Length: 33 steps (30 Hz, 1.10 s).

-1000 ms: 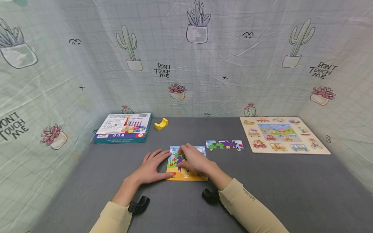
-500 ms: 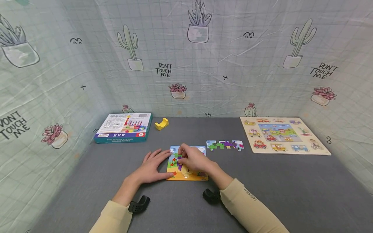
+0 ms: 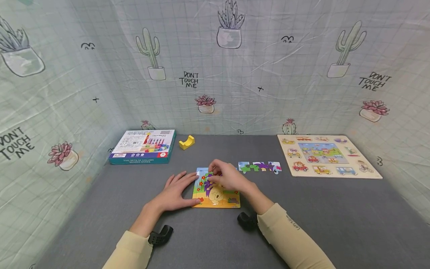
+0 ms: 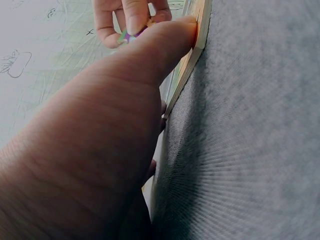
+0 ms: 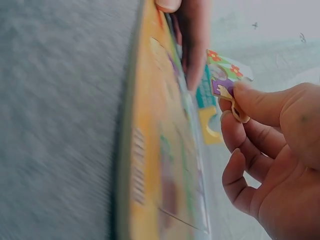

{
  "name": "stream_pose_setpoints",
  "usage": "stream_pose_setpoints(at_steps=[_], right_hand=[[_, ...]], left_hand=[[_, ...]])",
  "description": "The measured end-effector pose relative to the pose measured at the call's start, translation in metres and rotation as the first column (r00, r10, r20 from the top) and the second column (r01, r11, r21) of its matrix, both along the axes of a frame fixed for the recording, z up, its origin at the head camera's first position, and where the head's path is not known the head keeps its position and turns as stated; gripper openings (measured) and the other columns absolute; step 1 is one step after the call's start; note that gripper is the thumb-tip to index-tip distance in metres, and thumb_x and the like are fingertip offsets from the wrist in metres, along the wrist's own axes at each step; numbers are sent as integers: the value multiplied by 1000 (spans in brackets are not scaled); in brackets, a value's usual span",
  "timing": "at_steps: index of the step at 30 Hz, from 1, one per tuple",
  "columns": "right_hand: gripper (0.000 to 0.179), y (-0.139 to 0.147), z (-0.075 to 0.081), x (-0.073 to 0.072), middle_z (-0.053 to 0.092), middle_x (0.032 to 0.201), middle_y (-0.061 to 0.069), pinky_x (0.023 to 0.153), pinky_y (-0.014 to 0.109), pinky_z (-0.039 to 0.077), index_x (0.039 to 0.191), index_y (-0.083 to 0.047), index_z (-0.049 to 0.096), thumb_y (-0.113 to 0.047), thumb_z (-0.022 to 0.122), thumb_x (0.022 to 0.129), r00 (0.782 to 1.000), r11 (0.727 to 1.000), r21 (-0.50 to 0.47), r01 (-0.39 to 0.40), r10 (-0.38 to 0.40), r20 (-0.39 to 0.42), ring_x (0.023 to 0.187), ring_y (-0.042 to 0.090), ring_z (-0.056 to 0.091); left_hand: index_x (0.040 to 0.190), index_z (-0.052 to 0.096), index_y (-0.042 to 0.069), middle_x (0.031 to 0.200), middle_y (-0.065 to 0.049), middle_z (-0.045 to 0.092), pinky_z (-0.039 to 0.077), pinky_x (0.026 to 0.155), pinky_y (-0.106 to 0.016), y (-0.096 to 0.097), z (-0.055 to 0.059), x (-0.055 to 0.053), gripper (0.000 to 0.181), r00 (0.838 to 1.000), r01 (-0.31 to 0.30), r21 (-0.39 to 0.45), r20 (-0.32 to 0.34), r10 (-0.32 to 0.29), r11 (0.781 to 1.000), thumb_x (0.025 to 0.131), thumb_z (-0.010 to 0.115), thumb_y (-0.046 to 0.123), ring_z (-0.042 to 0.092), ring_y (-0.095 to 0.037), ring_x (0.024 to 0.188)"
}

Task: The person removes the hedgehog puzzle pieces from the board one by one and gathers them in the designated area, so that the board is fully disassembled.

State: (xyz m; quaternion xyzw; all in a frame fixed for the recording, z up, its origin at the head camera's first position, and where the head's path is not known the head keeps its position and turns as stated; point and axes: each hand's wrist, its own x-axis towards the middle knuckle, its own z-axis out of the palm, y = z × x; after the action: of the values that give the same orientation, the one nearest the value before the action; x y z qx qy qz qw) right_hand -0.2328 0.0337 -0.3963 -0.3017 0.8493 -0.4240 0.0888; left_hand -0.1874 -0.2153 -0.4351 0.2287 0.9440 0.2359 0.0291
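Note:
My left hand rests at the left side of a jigsaw puzzle board with a purple and yellow cartoon picture. Its fingers lie stretched out, and the thumb presses the near left corner. Over the board's upper part, my right hand pinches a puzzle piece between thumb and fingers. Red flowers, green and purple show on that piece, which the right wrist view shows raised off the board. The right hand hides part of the picture in the head view.
Several loose puzzle pieces lie in a row right of the board. Farther right is a wooden puzzle board with vehicles. At the back left stand a flat cardboard box and a yellow curved block.
My right hand has risen from the board with the puzzle piece and shifted a little away and to the right, uncovering more of the picture. The left hand has stayed still.

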Motion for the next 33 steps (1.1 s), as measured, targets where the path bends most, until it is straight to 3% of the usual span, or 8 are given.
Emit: stream_pose_setpoints(at_steps=[11,24,33], right_hand=[[15,18,8,-9,66,89,-2,70,31,48,108,-8,59,-10,69,97,998,1000,-27,-17,15,-55,78,14,59],[18,56,4,-19,63,88,0,73,33,47,107,-8,61,-9,73,94,994,996,-3,85,-85,-63,81,18,57],[18,84,3,-25,63,87,1,67,35,45,106,-8,61,-9,74,93,991,992,41,116,-113,-74,78,19,55]], left_hand=[[153,47,17,158,-5,41,5,116,-64,0,1,-1,89,1000,-15,-7,5,15,1000,82,69,67,20,-35,149],[153,46,17,158,-4,39,4,116,-63,1,3,-1,90,1000,-12,-18,20,13,1000,82,70,66,19,-35,150],[154,45,19,159,-3,39,4,116,-64,1,1,-1,90,1000,-7,-8,12,7,1000,82,69,67,19,-34,150]])
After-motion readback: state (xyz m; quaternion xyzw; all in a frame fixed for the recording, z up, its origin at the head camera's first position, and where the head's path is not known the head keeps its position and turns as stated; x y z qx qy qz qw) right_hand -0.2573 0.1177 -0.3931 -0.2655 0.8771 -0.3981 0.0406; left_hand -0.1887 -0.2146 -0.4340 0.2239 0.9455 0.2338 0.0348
